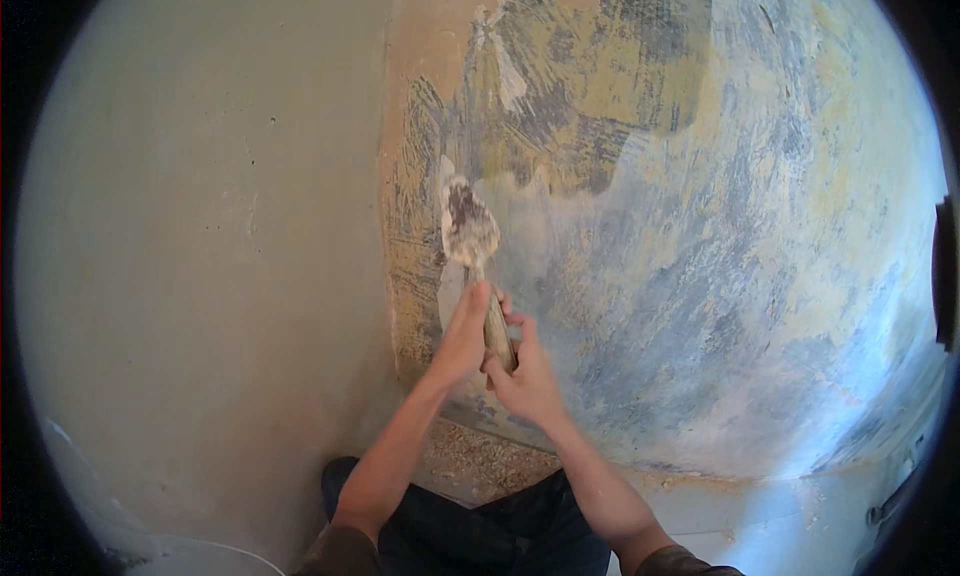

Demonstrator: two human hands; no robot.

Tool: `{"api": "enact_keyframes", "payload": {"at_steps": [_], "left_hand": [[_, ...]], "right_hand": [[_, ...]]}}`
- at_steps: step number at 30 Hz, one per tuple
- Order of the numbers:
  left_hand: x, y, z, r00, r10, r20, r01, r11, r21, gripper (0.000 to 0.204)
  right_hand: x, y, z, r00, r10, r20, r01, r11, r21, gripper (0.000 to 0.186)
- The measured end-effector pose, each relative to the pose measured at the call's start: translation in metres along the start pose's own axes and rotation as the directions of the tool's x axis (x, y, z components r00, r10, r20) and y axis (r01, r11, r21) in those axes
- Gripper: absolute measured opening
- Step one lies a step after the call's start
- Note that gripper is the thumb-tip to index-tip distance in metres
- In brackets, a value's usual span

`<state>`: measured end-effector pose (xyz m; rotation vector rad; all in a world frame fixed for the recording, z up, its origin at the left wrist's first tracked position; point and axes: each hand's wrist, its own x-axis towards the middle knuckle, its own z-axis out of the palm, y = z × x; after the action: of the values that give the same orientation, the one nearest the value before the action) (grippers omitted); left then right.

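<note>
A pointed trowel (472, 238) is held upright in front of the wall (600, 306), its blade smeared with pale, crusty plaster and its tip pointing up. My left hand (464, 338) is closed around the upper part of the wooden handle, just below the blade, with the thumb along it. Lower down, my right hand (527, 378) grips the handle's end from the right, fingers curled. The wall behind has patchy grey, blue and yellowish layers with scrape marks. Whether the blade touches it cannot be told.
A smooth greenish-beige wall (210, 276) meets the patchy one at a corner on the left. Crumbly debris (490, 458) lies on the floor at the wall's foot, near my legs. A thin white cable (215, 544) runs along the lower left. A dark object (945, 276) stands at the right edge.
</note>
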<state>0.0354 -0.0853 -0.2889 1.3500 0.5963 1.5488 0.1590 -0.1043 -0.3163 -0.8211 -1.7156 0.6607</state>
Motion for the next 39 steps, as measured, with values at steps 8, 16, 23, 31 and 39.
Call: {"api": "enact_keyframes", "payload": {"at_steps": [8, 16, 23, 31, 39], "left_hand": [[-0.030, -0.032, -0.061, 0.970, 0.161, 0.183, -0.191, 0.968, 0.162, 0.044], [-0.027, -0.079, -0.113, 0.997, 0.075, -0.006, -0.074, 0.996, 0.047, 0.041], [-0.027, -0.086, -0.102, 0.996, 0.072, 0.051, -0.069, 0.997, -0.042, 0.035], [-0.037, -0.077, -0.102, 0.995, 0.095, 0.038, -0.094, 0.995, -0.047, 0.035], [-0.032, -0.081, -0.108, 0.998, 0.062, 0.013, -0.061, 0.998, -0.033, 0.032]], "right_hand": [[0.064, -0.061, -0.050, 0.918, -0.376, -0.123, 0.221, 0.746, -0.628, 0.044], [0.213, -0.149, -0.134, 0.570, -0.812, -0.124, 0.316, 0.356, -0.880, 0.042], [0.230, -0.149, -0.112, 0.675, -0.734, -0.076, 0.277, 0.348, -0.896, 0.036], [0.223, -0.174, -0.097, 0.626, -0.769, -0.126, 0.327, 0.406, -0.853, 0.031], [0.217, -0.174, -0.093, 0.692, -0.719, -0.058, 0.336, 0.392, -0.857, 0.031]]}}
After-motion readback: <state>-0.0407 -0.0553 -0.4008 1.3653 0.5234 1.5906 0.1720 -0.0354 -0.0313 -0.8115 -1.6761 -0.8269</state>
